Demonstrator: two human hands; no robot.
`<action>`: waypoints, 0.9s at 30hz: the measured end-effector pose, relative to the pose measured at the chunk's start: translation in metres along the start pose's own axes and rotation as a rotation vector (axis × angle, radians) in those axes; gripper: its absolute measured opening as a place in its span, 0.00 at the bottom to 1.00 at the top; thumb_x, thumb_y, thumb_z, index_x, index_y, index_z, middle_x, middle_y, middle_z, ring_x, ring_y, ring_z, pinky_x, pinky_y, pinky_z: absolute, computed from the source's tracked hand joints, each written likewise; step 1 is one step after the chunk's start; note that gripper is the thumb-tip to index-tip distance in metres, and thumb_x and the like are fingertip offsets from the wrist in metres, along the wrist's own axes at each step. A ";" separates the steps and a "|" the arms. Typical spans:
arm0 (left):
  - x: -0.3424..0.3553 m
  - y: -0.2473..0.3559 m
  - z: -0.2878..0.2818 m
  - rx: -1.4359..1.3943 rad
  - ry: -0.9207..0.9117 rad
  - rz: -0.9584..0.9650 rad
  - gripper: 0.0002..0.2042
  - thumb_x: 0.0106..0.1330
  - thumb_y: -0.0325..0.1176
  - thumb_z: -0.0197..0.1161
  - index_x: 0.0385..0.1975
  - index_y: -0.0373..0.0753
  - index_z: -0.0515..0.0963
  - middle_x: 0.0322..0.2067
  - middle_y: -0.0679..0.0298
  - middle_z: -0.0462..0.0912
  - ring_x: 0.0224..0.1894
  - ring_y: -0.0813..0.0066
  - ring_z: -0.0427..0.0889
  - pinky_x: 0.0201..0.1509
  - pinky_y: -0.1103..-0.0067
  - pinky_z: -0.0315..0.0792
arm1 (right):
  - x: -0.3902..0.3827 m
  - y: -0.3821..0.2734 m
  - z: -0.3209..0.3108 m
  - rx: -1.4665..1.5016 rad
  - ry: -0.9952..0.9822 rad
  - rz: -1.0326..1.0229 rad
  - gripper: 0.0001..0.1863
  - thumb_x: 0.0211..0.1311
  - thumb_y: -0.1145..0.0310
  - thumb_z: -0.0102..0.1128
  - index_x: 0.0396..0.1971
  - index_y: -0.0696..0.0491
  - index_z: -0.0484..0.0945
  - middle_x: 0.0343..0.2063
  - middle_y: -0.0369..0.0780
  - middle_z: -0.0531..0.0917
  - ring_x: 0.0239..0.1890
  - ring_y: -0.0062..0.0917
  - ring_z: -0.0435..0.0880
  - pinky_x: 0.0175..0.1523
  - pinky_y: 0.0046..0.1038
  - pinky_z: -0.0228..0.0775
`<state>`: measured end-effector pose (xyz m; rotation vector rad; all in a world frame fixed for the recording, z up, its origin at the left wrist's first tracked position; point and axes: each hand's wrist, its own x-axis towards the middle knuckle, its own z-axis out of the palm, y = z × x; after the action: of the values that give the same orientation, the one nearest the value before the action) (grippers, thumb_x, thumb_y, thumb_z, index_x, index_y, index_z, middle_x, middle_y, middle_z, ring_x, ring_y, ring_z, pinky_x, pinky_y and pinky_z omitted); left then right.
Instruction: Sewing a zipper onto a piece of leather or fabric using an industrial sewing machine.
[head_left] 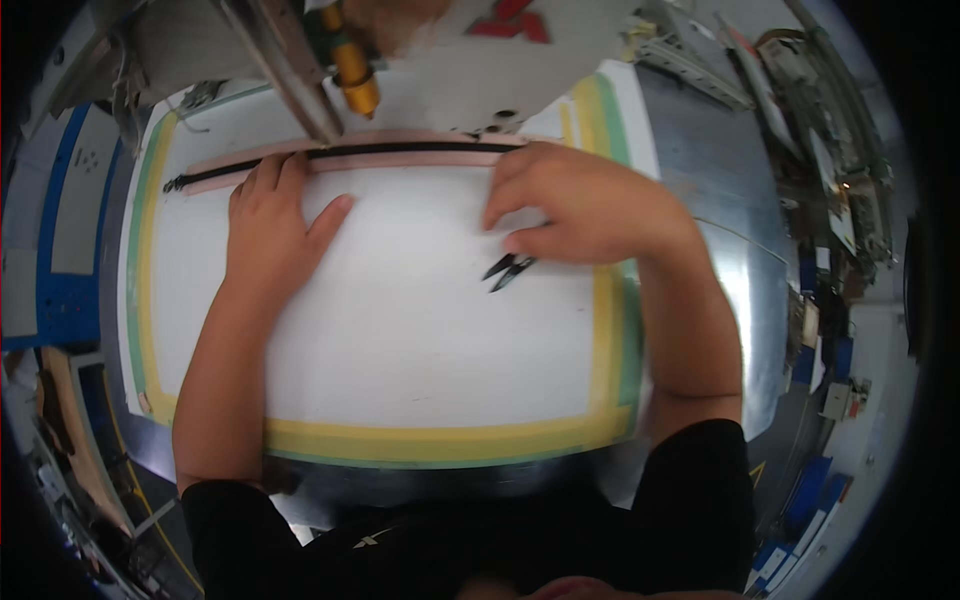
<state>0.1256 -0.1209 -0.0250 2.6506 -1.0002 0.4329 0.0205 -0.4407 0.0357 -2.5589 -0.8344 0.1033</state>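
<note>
A long black zipper (420, 148) lies across a pink strip of fabric (385, 161) near the far side of the white work surface (420, 320). Small dark pieces, perhaps the slider, show at its left end. My left hand (270, 215) rests flat there, fingertips on the strip and thumb spread away. Over the strip's right end is my right hand (590, 205), its fingertips at the zipper. Held in that same hand is a pair of black thread snips (510, 268), blades pointing down and left; their handles are hidden by the palm.
Just beyond the strip stands a machine head (520, 75) with a metal post (290, 70) and a brass-coloured cylinder (355, 70) hanging low. Yellow and green tape (430, 440) borders the white surface. A metal tabletop (715, 180) extends right; a blue-framed panel (75, 210) stands left.
</note>
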 end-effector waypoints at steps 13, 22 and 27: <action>0.002 -0.011 0.009 -0.065 -0.048 -0.064 0.27 0.65 0.47 0.71 0.55 0.31 0.77 0.53 0.48 0.79 0.60 0.46 0.77 0.63 0.58 0.69 | 0.105 -0.256 0.018 1.883 0.075 -1.026 0.15 0.68 0.80 0.52 0.51 0.61 0.83 0.41 0.44 0.88 0.37 0.26 0.88 0.40 0.25 0.79; -0.004 -0.017 0.009 -0.095 0.004 -0.051 0.29 0.65 0.48 0.70 0.55 0.29 0.77 0.54 0.49 0.79 0.60 0.49 0.76 0.64 0.58 0.68 | 0.145 -0.288 0.014 1.774 -0.350 -0.990 0.16 0.68 0.77 0.54 0.53 0.60 0.81 0.41 0.45 0.87 0.43 0.29 0.88 0.45 0.30 0.80; -0.016 -0.026 0.021 -0.089 -0.004 -0.102 0.30 0.65 0.49 0.70 0.57 0.29 0.76 0.55 0.48 0.78 0.62 0.48 0.75 0.65 0.57 0.68 | 0.188 -0.258 0.014 0.744 0.290 -0.816 0.09 0.55 0.76 0.59 0.37 0.58 0.82 0.40 0.45 0.84 0.34 0.39 0.86 0.42 0.37 0.80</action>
<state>0.1356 -0.1000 -0.0538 2.6097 -0.8593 0.3527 0.0308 -0.1415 0.1470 -1.3844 -1.3341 -0.1765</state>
